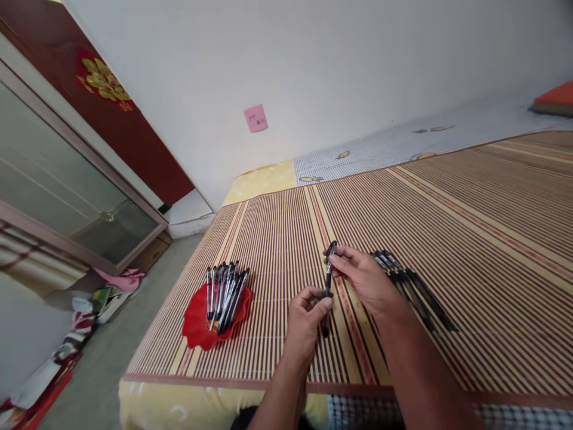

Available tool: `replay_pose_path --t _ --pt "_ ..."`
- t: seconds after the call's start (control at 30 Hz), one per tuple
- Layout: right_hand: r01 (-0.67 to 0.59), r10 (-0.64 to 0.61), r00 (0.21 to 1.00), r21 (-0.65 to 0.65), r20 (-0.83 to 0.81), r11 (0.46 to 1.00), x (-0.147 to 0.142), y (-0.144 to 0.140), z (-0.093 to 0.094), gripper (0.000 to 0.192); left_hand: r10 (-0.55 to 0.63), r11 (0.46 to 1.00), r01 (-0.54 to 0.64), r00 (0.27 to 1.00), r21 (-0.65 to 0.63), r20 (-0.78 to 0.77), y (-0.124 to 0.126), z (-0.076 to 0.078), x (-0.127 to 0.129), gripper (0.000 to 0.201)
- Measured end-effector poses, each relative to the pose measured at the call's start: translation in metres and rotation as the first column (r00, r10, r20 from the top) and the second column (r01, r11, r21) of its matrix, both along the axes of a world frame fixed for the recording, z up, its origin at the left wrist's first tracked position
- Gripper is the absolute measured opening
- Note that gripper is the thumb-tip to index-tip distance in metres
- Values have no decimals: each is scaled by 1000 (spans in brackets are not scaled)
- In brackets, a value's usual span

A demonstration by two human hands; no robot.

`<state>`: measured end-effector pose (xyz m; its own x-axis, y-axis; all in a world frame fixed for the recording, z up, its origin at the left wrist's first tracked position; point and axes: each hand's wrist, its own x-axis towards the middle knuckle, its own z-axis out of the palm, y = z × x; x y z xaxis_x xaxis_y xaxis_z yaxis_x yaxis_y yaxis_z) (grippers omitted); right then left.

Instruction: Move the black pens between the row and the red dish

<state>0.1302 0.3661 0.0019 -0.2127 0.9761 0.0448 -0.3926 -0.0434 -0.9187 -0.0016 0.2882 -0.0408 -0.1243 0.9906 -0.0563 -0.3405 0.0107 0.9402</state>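
Your left hand has its grip closed, thumb and fingers pinching the lower part of a pen. Your right hand pinches the same pen near its top, thumb against the barrel — both grips have little gap in them. The pen is black and slim, nearly upright in your view with a slight lean, its dark lower end showing below your left fingers. You have it over the striped mat, nearer the front edge than the back. Toward the mat's front-left corner sits a red dish with a wavy rim, holding a bunch of clear-barrelled pens. Beyond your right wrist, dark pens lie side by side — slanting toward the mat's front edge, partly hidden by your forearm.
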Motion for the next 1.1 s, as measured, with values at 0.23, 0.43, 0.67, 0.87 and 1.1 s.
replay_pose_path --t 0.23,0.43,0.67,0.87,1.1 --pt "-26 25 999 20 36 999 2 1 -2 31 -5 1000 5 1000 1 19 0 1 0 24" --pt "-221 207 963 63 173 973 4 0 -2 26 -14 999 20 983 -31 185 0 6 1 31" --pt "-299 242 915 142 322 944 3 -1 -2 23 27 1000 -23 981 -22 193 -3 2 2 29" --pt "-231 204 937 65 284 971 6 5 -8 37 167 986 -165 971 26 -170 -10 37 -19 23" --pt "242 -238 966 -41 97 969 24 16 -16 35 520 810 -545 502 214 -691 -38 92 -167 37"
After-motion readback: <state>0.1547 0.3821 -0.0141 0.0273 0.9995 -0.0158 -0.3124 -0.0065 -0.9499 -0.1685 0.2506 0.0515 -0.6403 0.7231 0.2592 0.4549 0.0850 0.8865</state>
